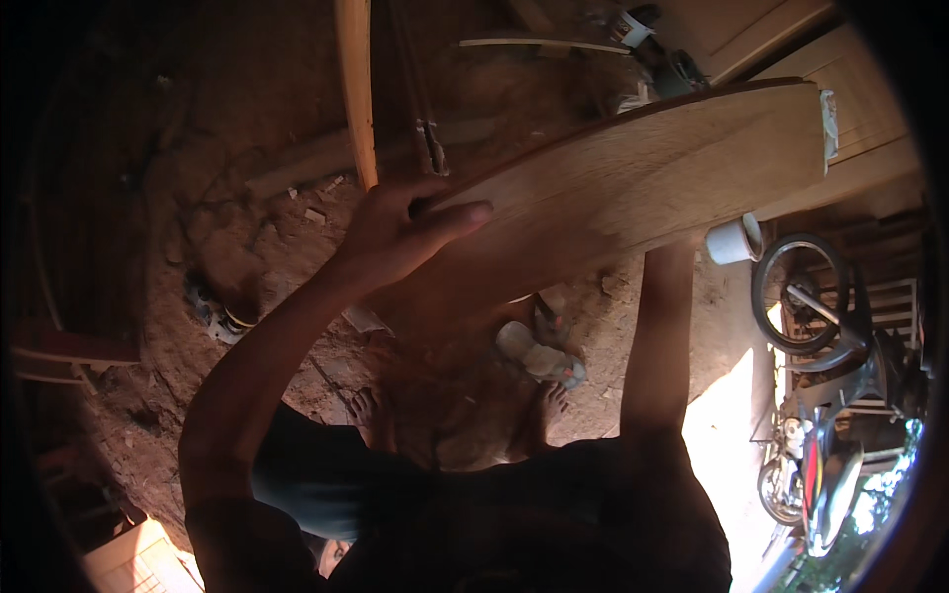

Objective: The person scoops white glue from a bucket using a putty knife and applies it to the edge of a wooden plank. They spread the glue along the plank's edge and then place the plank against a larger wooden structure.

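A long, broad wooden board [633, 178] with a slightly curved far edge slants up across the middle toward the far right. My left hand [405, 227] is closed around its left end, with the thumb lying over the top face. From the lower right my right forearm [657, 336] reaches up to the board's near edge. The right hand itself is hidden behind the board, so its fingers do not show. Something pale, perhaps paper or cloth, shows at the board's right end [828, 124].
An upright wooden strip [356, 99] stands beyond my left hand. Panelled wood [860, 89] lies at the far right, near a white bucket [733, 241]. A motorcycle [825, 425] is parked at right. Between my bare feet and the board is a pale object [539, 354] on the dirt floor.
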`<state>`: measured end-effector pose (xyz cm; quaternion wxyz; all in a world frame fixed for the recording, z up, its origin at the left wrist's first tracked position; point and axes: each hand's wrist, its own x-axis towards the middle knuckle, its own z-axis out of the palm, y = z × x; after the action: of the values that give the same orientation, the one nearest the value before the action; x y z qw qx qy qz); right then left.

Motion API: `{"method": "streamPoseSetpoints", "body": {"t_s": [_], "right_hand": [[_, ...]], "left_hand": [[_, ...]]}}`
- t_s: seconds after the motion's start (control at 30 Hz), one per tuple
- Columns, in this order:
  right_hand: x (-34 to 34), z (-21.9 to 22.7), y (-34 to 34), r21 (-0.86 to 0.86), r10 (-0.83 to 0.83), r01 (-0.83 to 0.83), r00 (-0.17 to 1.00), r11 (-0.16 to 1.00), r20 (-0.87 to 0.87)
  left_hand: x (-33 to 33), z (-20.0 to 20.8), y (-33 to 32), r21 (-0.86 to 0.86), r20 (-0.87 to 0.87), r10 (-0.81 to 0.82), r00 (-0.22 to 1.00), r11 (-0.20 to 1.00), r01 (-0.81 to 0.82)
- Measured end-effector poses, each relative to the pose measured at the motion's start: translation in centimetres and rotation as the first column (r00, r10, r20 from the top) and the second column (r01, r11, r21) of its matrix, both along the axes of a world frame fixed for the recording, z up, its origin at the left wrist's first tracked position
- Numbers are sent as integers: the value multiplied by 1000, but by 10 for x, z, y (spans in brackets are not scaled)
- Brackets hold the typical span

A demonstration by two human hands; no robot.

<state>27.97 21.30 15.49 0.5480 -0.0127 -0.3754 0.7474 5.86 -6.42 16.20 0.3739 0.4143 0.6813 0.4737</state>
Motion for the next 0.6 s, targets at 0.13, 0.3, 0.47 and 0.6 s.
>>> {"method": "streamPoseSetpoints", "body": {"t_s": [0.13,0.3,0.47,0.6], "right_hand": [[26,14,8,16,-302,308,919,951,253],[-2,82,-63,-238,-412,467,877,852,246],[9,86,-63,116,-468,461,797,880,380],[8,98,-81,105,-460,452,824,886,331]], "left_hand": [[-10,-17,14,-31,10,-63,998,997,64],[-29,-46,35,-116,-30,-105,994,988,101],[-36,-60,46,-132,-68,-163,984,979,153],[-32,-48,49,-117,-65,-155,986,982,147]]}}
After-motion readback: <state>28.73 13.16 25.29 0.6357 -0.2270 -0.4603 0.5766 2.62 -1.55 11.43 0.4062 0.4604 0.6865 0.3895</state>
